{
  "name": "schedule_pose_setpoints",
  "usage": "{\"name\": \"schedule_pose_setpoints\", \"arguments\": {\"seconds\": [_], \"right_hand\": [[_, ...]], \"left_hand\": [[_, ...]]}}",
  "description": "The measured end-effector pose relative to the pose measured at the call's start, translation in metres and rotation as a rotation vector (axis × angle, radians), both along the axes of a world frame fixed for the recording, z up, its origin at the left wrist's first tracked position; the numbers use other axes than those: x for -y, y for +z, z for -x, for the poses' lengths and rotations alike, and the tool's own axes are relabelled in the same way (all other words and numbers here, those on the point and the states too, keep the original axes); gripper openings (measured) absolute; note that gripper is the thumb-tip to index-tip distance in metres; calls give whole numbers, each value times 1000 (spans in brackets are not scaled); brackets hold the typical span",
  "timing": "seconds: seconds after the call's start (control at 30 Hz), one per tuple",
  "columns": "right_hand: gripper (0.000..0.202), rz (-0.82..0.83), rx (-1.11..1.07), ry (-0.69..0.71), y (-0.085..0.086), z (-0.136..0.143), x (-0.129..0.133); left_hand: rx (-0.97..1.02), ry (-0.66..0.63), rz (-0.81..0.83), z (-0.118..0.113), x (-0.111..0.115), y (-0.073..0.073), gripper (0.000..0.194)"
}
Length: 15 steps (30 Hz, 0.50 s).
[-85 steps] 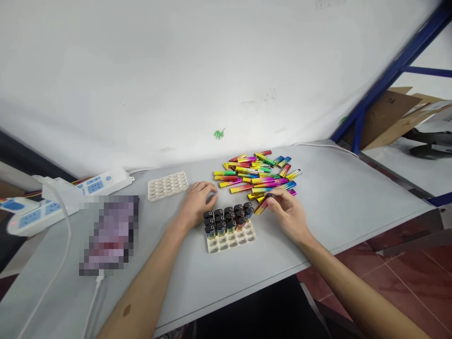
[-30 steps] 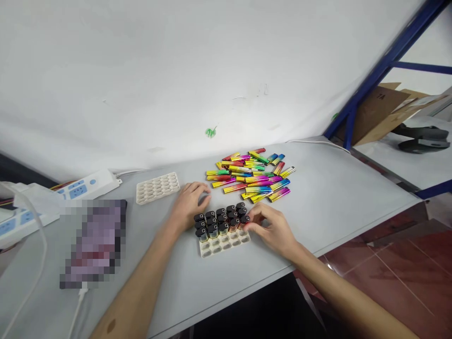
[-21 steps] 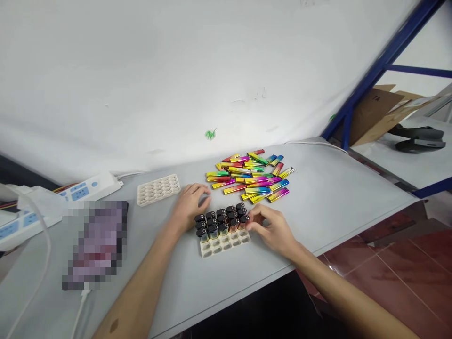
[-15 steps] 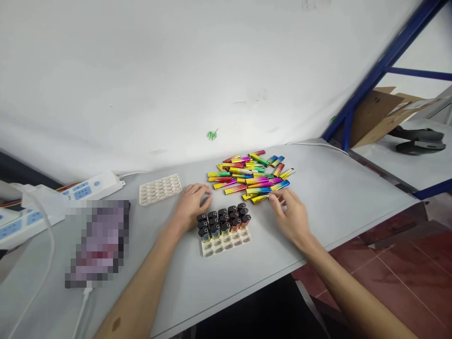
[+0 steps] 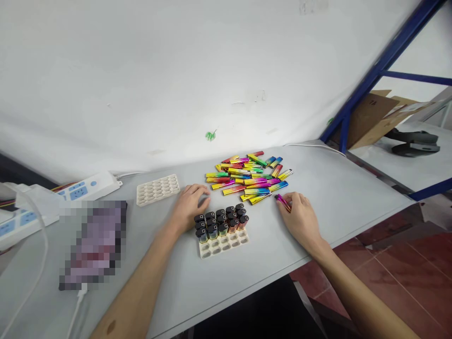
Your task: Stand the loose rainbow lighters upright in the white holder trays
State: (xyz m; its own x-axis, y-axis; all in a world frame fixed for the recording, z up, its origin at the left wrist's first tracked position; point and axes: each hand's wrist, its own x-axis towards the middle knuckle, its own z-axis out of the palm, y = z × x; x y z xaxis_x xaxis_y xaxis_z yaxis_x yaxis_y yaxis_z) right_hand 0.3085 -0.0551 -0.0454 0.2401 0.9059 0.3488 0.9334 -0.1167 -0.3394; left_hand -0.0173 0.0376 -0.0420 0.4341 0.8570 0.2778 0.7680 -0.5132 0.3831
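Pinched in the fingers of my right hand is a purple-pink metallic case, just right of a pile of shiny multicoloured cases. My left hand rests on the table beside a tray, its fingers apart and nothing visible in them. Several black-capped lighters stand upright in the back rows of this cream tray; its front rows show bare slots. A second cream tray, with bare slots, lies behind and left of my left hand.
A power strip and a pixelated flat item with a white cable are at the left. At the right are a blue metal frame, cardboard boxes and a black device on another surface.
My right hand has drawn slightly right, away from the pile, and a purple-pink case now shows in its fingers. My left hand has stayed beside the tray. The view has shifted slightly.
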Motion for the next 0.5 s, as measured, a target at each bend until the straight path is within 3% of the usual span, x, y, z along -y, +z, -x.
{"name": "schedule_pose_setpoints", "arguments": {"seconds": [0.2,0.4,0.5], "right_hand": [[29,-66,-240,57,5,-3,-7],[34,-142,-796,355,23,29,-27],[37,-107,-992,465,27,50,-37]], "left_hand": [[-14,4,2,-1,0,0,17],[-23,7,-9,-1,-1,-1,17],[-19,6,-15,-1,0,-1,17]]}}
